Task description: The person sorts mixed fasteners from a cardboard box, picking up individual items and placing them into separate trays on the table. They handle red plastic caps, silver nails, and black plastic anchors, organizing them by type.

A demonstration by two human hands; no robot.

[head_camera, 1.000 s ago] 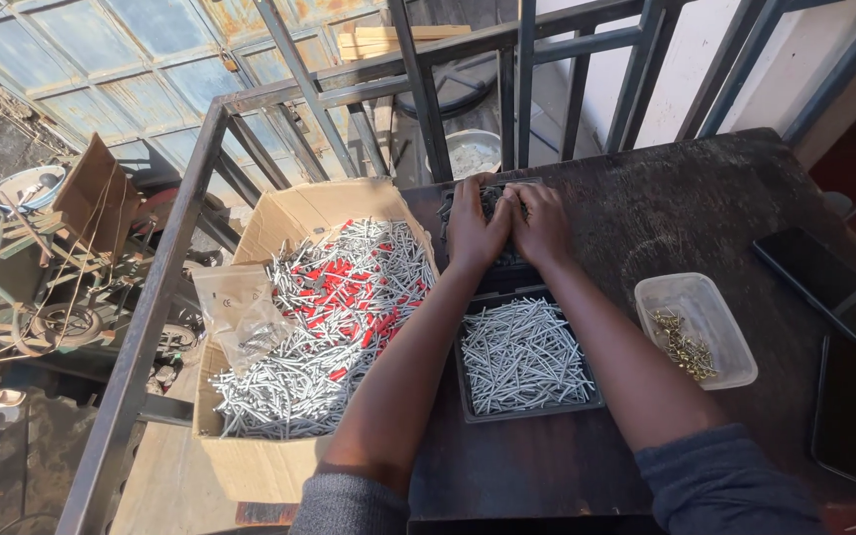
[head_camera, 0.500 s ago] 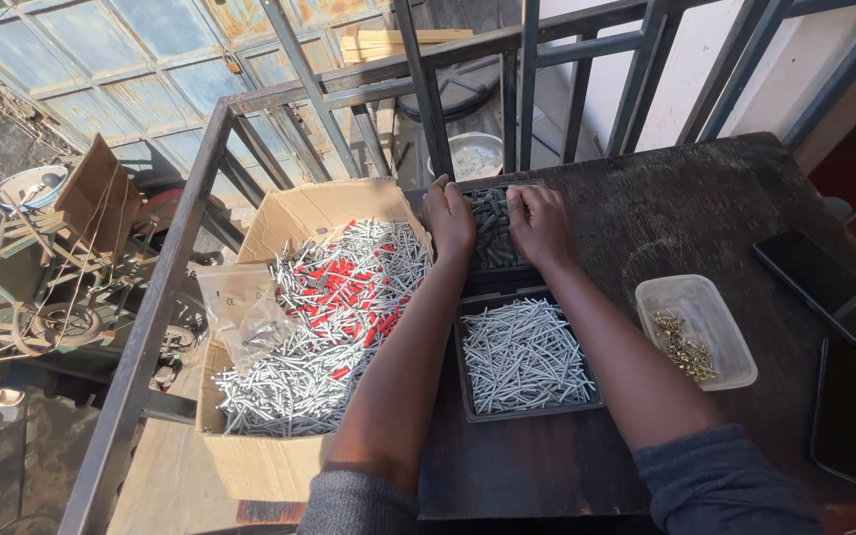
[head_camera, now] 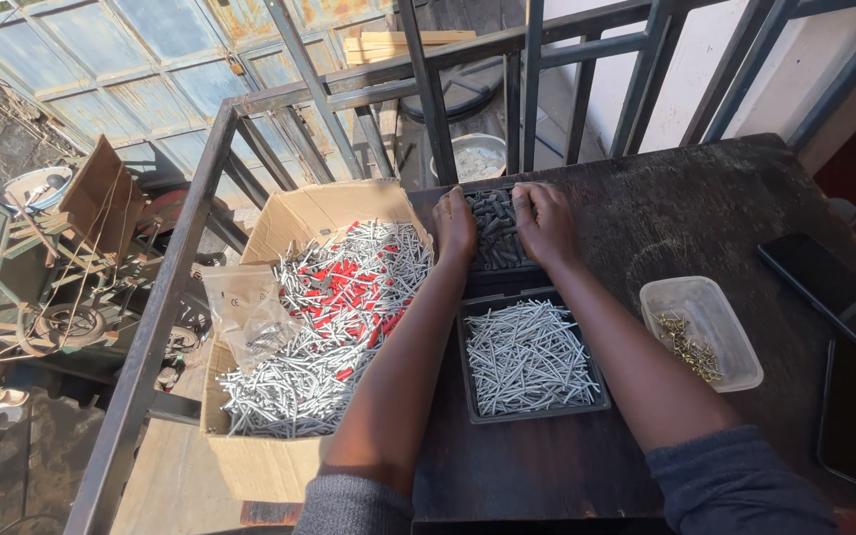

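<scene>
We see a tray of dark plugs (head_camera: 495,230) at the worktop's (head_camera: 705,198) far edge; our left hand (head_camera: 454,226) and right hand (head_camera: 545,220) rest on its sides, fingers curled into the plugs. Nearer than it lies a tray of grey pins (head_camera: 530,357); left, a cardboard box (head_camera: 279,466).

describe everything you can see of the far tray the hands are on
The far tray is a dark, shallow rectangular one, plastic by its look, on the dark wooden table by the railing, just beyond the tray of silver nails. It holds short dark grey pieces packed side by side. The left hand and right hand rest on its two sides.
</scene>
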